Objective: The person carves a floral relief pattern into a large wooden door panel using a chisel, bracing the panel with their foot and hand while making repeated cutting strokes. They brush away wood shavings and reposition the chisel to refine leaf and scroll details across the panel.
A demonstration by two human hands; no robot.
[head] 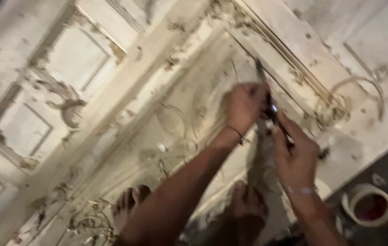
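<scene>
Head view, blurred by motion. A person is working over a big pale carved wood panel lying flat on the floor, its long mouldings running diagonally across the frame. Both hands are meeting near the panel's upper right area, just inside a raised frame moulding.

The left hand is curling closed around the upper part of a slim dark carving tool; a thin bracelet is sitting on that wrist. The tool's tip is pointing up toward the moulding groove, and I cannot tell whether it is touching the wood. The right hand is gripping the tool's lower end, fingers wrapped shut, a beaded bracelet on the wrist.

Bare feet are resting on the panel's lower part, close below the arms. Wood shavings are piling near the panel's lower left edge. A roll of tape is lying on the dark floor off the panel's right edge.

Risk, as a judgement: with both hands crowding one thin tool, a slip along the grain could be gouging the finished moulding or jabbing the lower hand. The feet being so near the work are also looking exposed if the tool is skidding downward.
</scene>
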